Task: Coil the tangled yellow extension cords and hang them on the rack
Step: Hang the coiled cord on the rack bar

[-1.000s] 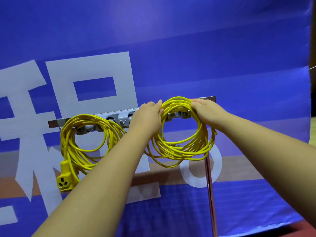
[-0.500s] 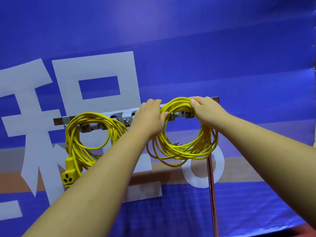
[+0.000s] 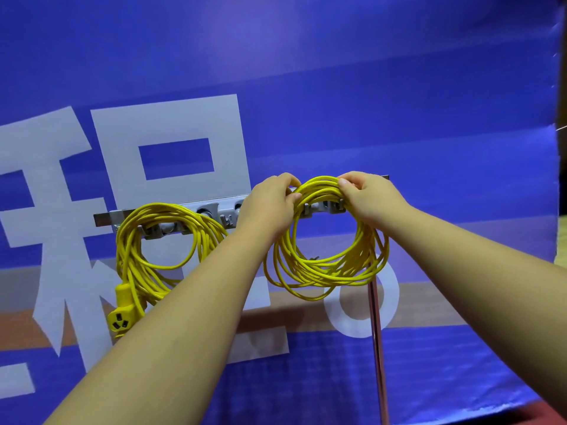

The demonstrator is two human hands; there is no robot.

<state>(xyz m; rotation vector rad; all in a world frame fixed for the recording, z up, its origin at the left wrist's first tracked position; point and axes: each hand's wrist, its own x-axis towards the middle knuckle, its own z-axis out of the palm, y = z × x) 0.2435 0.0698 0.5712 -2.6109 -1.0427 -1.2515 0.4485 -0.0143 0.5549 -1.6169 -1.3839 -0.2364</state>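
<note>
Left grip (image 3: 270,207) has tightened since a second ago: its fingers lay flatter against the strands then, and now thumb and fingertips pinch the upper left of the right-hand coil (image 3: 322,271). Right grip (image 3: 368,197) is in nearly the same spot, fingers curled over the coil's top right and clenched on the bundle. The coil itself has barely shifted and its lower loops sag as before. View nudged a little, nothing else.

Right-hand coil is held up against the right half of the rack (image 3: 104,217), its top strands just above the rail, with grey hooks showing through the loop. Cannot tell if any strand is seated on a hook yet. The hung coil (image 3: 159,240) is draped over the left hooks, with its socket end (image 3: 121,320) dangling below. A metal pole (image 3: 376,332) stands under the rack's right end and a blue banner (image 3: 368,87) hangs behind.

Handling, judged: thin plastic-coated cord, light and floppy, with some spring. The loops look loose and uneven, so they would likely spill or fan out if let go on one side. The jacket looks smooth, so it may be slippery. Best hold is the top of the bundle, all strands gathered, with two grips spread apart as now. No fragile parts in reach. Its plug is not visible.
</note>
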